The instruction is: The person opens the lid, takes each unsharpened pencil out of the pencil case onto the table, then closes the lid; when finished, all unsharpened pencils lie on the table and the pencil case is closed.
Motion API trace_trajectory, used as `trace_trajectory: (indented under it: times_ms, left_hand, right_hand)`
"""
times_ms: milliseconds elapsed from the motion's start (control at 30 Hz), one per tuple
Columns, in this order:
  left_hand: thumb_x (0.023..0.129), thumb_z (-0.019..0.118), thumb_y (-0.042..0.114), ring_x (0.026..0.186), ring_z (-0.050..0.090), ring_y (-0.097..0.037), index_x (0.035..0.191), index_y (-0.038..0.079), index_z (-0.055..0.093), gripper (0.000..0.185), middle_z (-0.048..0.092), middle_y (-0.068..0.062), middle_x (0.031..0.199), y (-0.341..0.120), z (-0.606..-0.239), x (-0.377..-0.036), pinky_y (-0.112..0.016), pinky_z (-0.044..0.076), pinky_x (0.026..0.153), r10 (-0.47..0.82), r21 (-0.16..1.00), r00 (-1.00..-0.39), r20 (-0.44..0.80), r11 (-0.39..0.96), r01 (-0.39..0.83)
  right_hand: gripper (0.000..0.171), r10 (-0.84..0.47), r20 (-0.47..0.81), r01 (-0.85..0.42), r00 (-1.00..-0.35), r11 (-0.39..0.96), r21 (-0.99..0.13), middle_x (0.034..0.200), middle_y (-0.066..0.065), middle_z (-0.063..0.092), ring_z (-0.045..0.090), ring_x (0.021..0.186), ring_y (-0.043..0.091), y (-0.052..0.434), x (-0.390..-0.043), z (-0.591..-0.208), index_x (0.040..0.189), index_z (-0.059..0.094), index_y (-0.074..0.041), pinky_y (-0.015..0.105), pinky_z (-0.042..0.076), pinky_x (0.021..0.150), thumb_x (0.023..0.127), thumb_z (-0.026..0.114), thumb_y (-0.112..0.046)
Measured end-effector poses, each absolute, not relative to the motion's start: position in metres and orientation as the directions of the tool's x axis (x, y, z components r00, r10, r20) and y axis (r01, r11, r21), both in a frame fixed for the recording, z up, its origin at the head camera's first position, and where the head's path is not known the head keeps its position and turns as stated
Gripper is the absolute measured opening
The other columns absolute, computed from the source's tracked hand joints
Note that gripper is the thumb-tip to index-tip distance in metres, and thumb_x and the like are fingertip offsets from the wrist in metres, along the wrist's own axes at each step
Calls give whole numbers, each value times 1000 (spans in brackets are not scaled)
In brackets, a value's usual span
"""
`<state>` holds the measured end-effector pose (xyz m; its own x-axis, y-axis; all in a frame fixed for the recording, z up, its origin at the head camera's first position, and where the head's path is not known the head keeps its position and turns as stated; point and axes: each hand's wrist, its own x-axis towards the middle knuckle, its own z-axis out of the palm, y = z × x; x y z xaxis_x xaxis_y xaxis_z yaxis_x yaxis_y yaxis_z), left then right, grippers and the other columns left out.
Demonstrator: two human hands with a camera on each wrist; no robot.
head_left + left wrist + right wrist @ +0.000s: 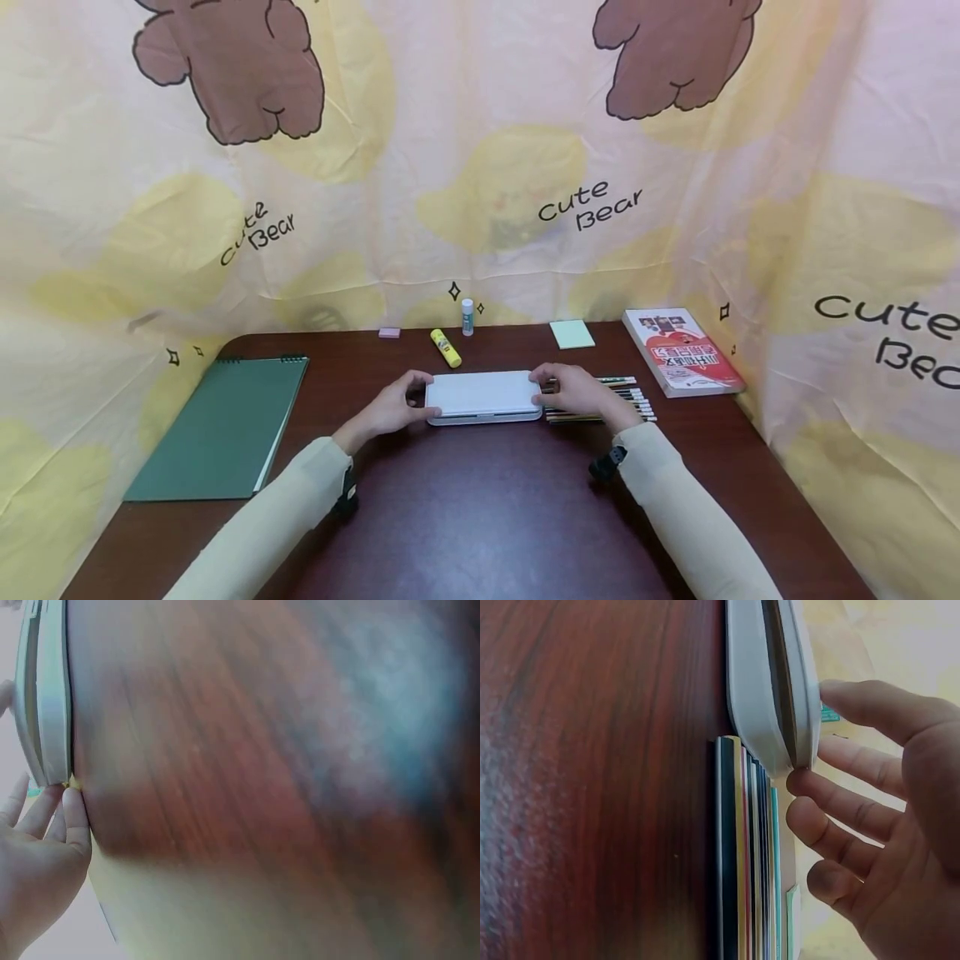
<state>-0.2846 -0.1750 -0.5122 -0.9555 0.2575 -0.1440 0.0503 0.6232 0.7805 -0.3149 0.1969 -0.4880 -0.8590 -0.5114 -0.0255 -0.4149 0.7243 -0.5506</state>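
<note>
A flat white pencil case (483,395) lies on the dark table in front of me. In the right wrist view a narrow gap runs between its lid and base. At its left end my left hand (392,405) holds the corners between thumb and fingers; the left wrist view shows the fingertips at the end of the case. My right hand (573,390) holds the other end, thumb and index finger on the lid's edge, remaining fingers spread below. Under and beside this hand lies a row of several pencils (742,855), partly hidden by it in the head view.
Behind the case are a yellow glue stick (446,348), an upright white-capped glue stick (468,317), a small pink eraser (389,332) and a pale green note pad (572,334). A green spiral notebook (217,429) lies left, a thick red-and-white book (682,352) right. A printed curtain (465,167) encloses the table.
</note>
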Motion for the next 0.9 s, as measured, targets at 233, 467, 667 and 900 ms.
trace_trajectory:
  times_ms: [233, 467, 667, 900]
  left_hand:
    - [80, 83, 41, 131, 52, -23, 131, 27, 53, 61, 55, -6, 142, -172, -511, -283, -45, 46, 107, 257, 754, -959, -120, 651, 80]
    - [80, 83, 40, 129, 52, -23, 131, 25, 53, 61, 55, -6, 142, -172, -512, -284, -45, 47, 106, 262, 742, -959, -104, 663, 100]
    - [81, 83, 42, 129, 53, -23, 133, 26, 52, 62, 54, -6, 143, -172, -512, -284, -44, 48, 106, 266, 725, -959, -96, 679, 116]
    - [89, 75, 40, 128, 56, -23, 139, 22, 54, 57, 59, -5, 140, -179, -504, -283, -46, 48, 106, 295, 724, -953, -69, 672, 156]
  right_hand:
    - [45, -508, -18, -426, -861, 740, -521, 122, 6, 69, 63, 114, 23, 194, -313, -487, 128, 63, -15, 45, 50, 98, 88, 76, -32]
    - [47, -488, -37, -408, -872, 767, -495, 121, 6, 69, 63, 113, 23, 190, -312, -486, 128, 63, -16, 45, 50, 99, 87, 77, -33]
    - [47, -495, -33, -422, -868, 770, -479, 120, 7, 69, 63, 113, 23, 191, -310, -484, 129, 62, -15, 45, 50, 99, 88, 77, -33]
    - [40, -506, 13, -451, -862, 756, -474, 117, 9, 71, 65, 110, 27, 204, -315, -477, 128, 63, -12, 47, 51, 95, 92, 72, -28]
